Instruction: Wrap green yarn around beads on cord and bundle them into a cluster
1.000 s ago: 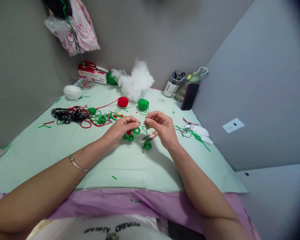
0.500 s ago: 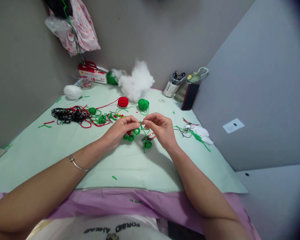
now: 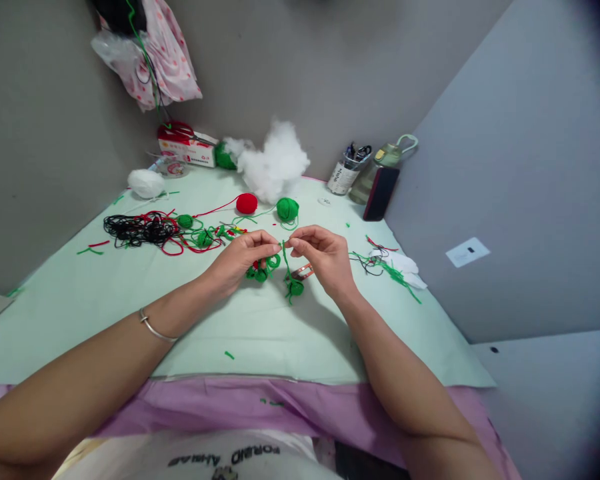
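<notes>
Above the middle of the table my left hand (image 3: 247, 259) is closed in a pinch on green yarn (image 3: 285, 259). Opposite it, my right hand (image 3: 327, 261) is also pinched at the yarn's upper end, thumb against forefinger. The strand runs down between the hands to a small green yarn ball (image 3: 295, 288) with short loose ends. Beneath my left fingers are green crocheted pieces (image 3: 261, 274) with a bit of red, partly hidden by the hand. Small orange-handled snips (image 3: 303, 271) show beside my right hand, partly covered.
Red (image 3: 247, 203) and green yarn balls (image 3: 287, 210) sit behind my hands, near white stuffing (image 3: 275, 163). A black yarn tangle (image 3: 140, 230) lies left. A pen cup (image 3: 343, 179), bottle (image 3: 363, 183) and phone (image 3: 381, 193) stand back right. Yarn scraps (image 3: 397, 272) lie right.
The green yarn between my fingertips has gone from a loose loop with spread ends to a straighter, more upright strand. Both hands stay in nearly the same place.
</notes>
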A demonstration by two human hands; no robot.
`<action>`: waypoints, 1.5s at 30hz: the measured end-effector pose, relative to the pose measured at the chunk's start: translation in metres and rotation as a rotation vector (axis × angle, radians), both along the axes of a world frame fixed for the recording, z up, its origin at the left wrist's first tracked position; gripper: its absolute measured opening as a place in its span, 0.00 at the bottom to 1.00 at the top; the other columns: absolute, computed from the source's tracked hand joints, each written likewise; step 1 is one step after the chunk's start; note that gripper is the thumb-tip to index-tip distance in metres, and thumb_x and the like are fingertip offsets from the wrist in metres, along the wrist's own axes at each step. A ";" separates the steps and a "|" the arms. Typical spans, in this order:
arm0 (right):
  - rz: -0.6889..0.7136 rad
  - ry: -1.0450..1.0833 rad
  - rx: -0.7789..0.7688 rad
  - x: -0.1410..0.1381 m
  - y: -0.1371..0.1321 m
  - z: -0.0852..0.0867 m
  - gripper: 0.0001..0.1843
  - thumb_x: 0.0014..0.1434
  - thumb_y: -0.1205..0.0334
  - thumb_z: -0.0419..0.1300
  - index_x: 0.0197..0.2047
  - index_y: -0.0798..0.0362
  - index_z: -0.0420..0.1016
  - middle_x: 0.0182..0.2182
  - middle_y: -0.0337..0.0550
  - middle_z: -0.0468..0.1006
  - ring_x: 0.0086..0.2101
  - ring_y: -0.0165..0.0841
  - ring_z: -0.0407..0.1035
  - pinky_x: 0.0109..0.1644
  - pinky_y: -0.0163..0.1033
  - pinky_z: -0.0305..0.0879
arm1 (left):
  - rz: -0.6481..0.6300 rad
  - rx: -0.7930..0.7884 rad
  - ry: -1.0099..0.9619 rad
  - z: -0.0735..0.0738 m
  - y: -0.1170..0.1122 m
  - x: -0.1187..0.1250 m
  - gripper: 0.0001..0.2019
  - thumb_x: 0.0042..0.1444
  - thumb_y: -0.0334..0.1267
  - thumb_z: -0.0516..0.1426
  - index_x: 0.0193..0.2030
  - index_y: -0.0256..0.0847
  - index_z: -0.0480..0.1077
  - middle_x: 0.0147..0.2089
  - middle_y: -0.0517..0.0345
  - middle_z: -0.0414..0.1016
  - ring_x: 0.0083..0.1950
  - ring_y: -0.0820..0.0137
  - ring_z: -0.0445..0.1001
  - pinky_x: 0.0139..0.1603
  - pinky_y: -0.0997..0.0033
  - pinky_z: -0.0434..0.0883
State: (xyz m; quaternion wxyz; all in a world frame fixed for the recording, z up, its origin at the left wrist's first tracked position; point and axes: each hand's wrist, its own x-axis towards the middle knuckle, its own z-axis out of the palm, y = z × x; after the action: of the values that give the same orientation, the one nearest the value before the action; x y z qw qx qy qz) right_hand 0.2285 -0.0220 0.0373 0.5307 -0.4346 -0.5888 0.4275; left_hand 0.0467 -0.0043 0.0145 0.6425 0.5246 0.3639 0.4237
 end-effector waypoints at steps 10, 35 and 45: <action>-0.006 -0.048 0.048 -0.002 0.000 -0.003 0.08 0.54 0.57 0.69 0.32 0.52 0.78 0.28 0.38 0.78 0.27 0.28 0.71 0.35 0.37 0.70 | -0.004 0.001 -0.007 0.001 -0.001 0.000 0.11 0.50 0.43 0.67 0.29 0.39 0.72 0.28 0.62 0.67 0.28 0.76 0.61 0.30 0.74 0.61; -0.173 -0.427 0.405 -0.005 -0.006 -0.012 0.06 0.62 0.64 0.62 0.34 0.51 0.79 0.32 0.40 0.82 0.30 0.30 0.73 0.37 0.36 0.71 | 0.022 -0.061 -0.054 -0.001 0.000 0.001 0.12 0.50 0.44 0.67 0.30 0.39 0.72 0.25 0.64 0.64 0.25 0.78 0.59 0.26 0.76 0.57; -0.240 -0.769 0.624 -0.008 -0.005 -0.021 0.12 0.70 0.60 0.54 0.39 0.48 0.79 0.37 0.45 0.84 0.36 0.34 0.75 0.42 0.40 0.67 | 0.064 -0.094 -0.099 -0.003 0.000 0.002 0.13 0.49 0.45 0.67 0.30 0.38 0.72 0.28 0.63 0.67 0.27 0.77 0.62 0.28 0.75 0.59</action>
State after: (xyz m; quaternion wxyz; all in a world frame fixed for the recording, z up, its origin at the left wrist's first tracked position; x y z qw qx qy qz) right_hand 0.2201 -0.0275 0.0166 0.4255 -0.4459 -0.7871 -0.0234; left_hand 0.0485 -0.0042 0.0117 0.6700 0.4602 0.3677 0.4518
